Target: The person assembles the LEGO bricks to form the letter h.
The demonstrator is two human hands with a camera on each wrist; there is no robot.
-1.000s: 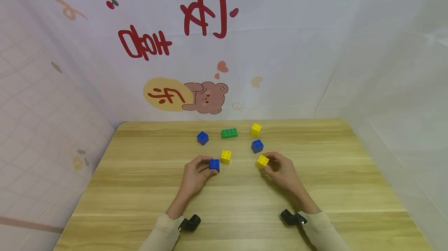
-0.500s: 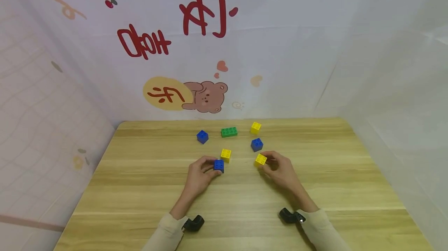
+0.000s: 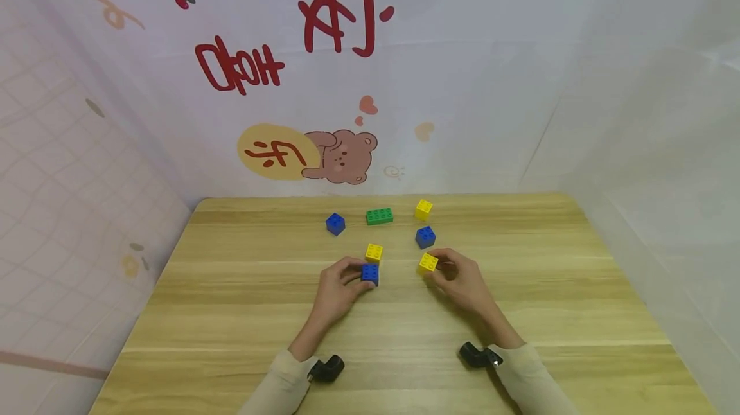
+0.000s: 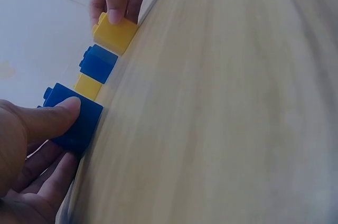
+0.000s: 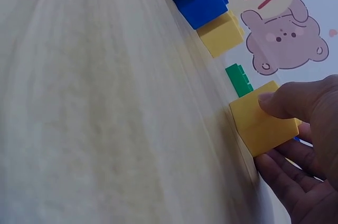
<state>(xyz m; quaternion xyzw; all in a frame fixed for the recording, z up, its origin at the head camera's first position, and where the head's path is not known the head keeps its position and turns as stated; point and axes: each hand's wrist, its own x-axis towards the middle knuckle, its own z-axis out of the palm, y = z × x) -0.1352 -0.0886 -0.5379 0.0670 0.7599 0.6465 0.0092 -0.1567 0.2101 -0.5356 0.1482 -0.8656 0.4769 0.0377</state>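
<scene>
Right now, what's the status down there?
Left fingers pinching blue studded plastic block. Right fingers pinching yellow studded plastic block. Possible obstacle: second yellow studded plastic block beyond the blue.

In the head view, the held blue brick hides fingertips of the left grip and the lower front of a loose yellow brick at its twelve o'clock. The bottom edge cuts off the left sleeve at seven o'clock and the right sleeve at five. The left wrist view crops the left grip at eight o'clock and blurs the bench. In the right wrist view, the right grip is cropped at four o'clock; the held yellow brick hides part of a green brick, and a blue sliver at its four o'clock is too small to identify.
</scene>
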